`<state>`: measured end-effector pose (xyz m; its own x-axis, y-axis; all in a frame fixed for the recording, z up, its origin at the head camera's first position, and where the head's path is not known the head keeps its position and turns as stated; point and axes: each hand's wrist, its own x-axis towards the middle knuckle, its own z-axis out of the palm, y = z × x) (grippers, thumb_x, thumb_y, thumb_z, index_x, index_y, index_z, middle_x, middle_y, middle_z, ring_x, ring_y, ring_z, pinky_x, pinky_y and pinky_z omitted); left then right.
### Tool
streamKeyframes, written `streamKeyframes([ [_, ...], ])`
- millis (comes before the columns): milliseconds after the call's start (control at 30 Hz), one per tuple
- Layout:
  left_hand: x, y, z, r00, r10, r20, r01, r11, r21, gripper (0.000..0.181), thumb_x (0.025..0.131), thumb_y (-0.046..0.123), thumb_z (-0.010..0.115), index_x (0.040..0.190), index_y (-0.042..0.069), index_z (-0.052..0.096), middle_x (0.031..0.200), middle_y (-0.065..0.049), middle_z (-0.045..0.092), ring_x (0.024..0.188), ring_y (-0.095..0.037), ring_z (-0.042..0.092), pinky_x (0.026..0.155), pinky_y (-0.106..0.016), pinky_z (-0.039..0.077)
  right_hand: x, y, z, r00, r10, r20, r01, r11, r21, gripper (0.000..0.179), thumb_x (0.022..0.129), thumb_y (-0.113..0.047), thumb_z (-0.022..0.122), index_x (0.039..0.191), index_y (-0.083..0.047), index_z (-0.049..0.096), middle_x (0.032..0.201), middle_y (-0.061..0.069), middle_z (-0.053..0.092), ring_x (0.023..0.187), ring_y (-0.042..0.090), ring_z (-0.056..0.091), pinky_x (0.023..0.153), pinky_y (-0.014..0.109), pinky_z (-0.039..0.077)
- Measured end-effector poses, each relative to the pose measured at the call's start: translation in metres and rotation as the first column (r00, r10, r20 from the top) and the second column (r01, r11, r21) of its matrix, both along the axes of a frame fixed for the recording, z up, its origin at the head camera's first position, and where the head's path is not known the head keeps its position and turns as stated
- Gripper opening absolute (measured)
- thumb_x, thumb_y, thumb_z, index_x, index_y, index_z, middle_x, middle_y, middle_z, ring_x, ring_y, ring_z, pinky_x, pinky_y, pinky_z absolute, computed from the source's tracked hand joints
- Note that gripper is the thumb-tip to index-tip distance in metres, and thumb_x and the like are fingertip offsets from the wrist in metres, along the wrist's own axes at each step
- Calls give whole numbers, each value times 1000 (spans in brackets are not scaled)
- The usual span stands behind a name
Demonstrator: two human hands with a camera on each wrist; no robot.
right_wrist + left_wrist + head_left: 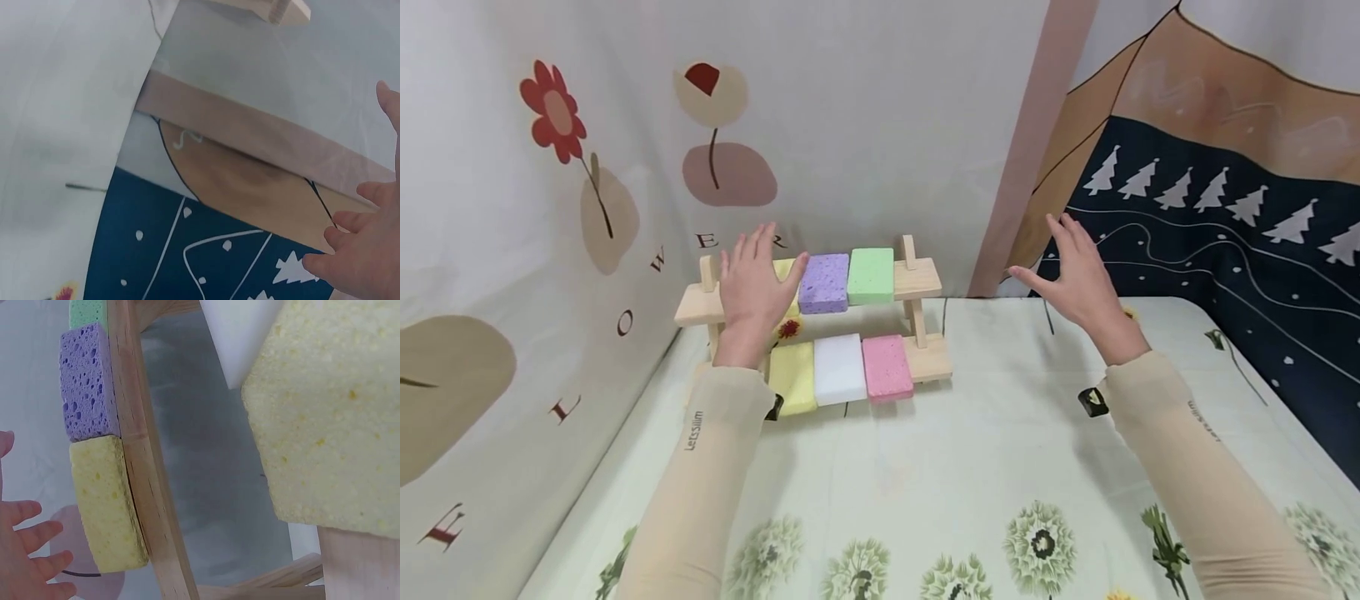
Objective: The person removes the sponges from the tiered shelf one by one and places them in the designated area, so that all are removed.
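A small two-tier wooden rack (917, 282) stands at the back left of the cloth-covered table. On its upper shelf lie a yellow sponge (109, 503), a purple sponge (824, 283) and a green sponge (871, 276). The lower shelf bears another yellow sponge (792, 377), a white sponge (839, 369) and a pink sponge (887, 367). My left hand (756, 279), fingers spread, is raised at the rack's left part and partly hides the upper yellow sponge in the head view. Off to the rack's right, my right hand (1078, 279) is held up with fingers extended, holding nothing.
A pale tablecloth (910, 467) with printed flowers covers the table. Behind and to the left hangs a light curtain (880, 108) with flower prints and letters. A dark blue cloth (1240, 242) with white trees borders the right side.
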<state>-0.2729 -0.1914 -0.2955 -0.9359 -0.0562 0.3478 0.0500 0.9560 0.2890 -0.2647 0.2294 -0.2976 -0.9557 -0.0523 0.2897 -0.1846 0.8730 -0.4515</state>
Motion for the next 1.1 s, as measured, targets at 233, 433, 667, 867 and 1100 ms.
streamKeyframes([
  [233,-1,-1,-1,997,-12,-70,16,998,59,76,100,57,42,159,13,22,163,-13,29,152,-36,23,127,-52,12,2,-6,-6,999,-18,-44,16,998,-57,93,91,-50,66,160,-13,17,169,14,10,155,38,11,118,69,19],
  [433,5,-5,-3,993,7,-114,10,990,141,69,99,51,48,155,14,32,158,-12,38,146,-34,34,122,-50,28,1,-16,-16,996,-18,-86,7,992,-124,87,92,-44,68,159,-12,23,167,13,17,154,37,18,120,64,22],
  [667,12,-11,-3,984,52,-171,-10,972,235,59,99,43,54,148,12,42,150,-11,47,141,-31,41,114,-49,39,-3,-32,-24,990,-14,-142,-12,983,-183,80,92,-40,69,156,-13,30,164,12,27,151,34,27,120,58,29],
  [867,18,-14,-9,976,52,-212,18,949,315,50,99,32,58,142,10,48,142,-11,54,134,-30,49,109,-47,42,-3,-48,-30,986,4,-166,-43,972,-232,75,92,-35,71,154,-10,35,161,13,33,150,33,31,121,54,31],
  [1100,28,-22,-18,968,72,-242,30,919,392,40,98,23,60,134,7,54,132,-13,60,121,-32,59,104,-45,49,-2,-68,-41,976,35,-213,-97,953,-287,69,92,-31,71,150,-7,42,157,15,40,146,34,37,119,53,34],
])
